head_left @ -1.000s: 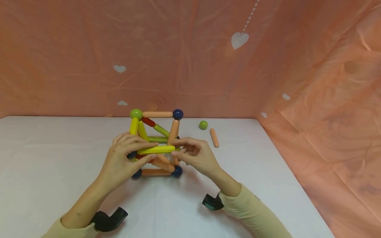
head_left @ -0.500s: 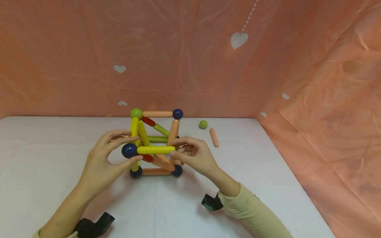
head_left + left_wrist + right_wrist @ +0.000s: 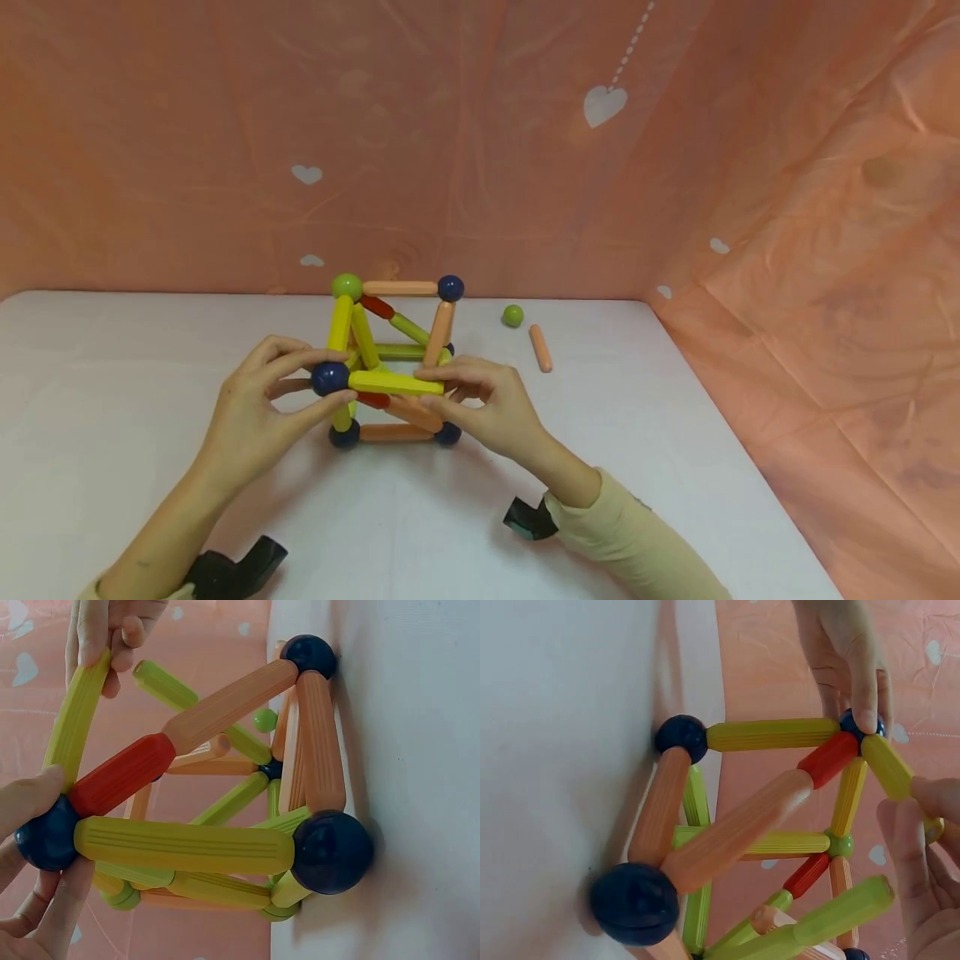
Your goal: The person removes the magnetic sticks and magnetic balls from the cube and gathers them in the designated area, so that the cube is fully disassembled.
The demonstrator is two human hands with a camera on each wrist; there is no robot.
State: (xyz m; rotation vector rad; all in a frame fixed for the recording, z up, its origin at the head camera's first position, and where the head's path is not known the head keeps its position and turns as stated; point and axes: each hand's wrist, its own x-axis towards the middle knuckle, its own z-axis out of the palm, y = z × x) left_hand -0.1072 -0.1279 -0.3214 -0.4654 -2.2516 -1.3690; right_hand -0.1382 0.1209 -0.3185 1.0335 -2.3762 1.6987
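A box-like frame of ball-and-rod building pieces stands on the white table. At its near upper left corner, my left hand point(image 3: 258, 396) grips a dark blue ball point(image 3: 329, 378) between thumb and fingers. From that ball a yellow rod point(image 3: 390, 382) runs to the right. My right hand point(image 3: 491, 404) pinches the rod's far end, which meets no ball in the right wrist view. Also joined to the gripped ball are a red rod point(image 3: 127, 772), continued by an orange rod point(image 3: 232, 697), and another yellow rod point(image 3: 187, 844) reaching down to a lower blue ball point(image 3: 332, 852).
Behind the right hand lie a loose green ball point(image 3: 513, 315) and a loose orange rod point(image 3: 541, 347). The white table point(image 3: 615, 400) ends at an orange curtain with hearts point(image 3: 480, 150). A yellow-green rod point(image 3: 847, 907) sticks out with a free end inside the frame.
My left hand has slid left off the yellow rod onto the blue ball, uncovering both. My right fingers have shifted slightly along the rod's end, and that end has dipped a little.
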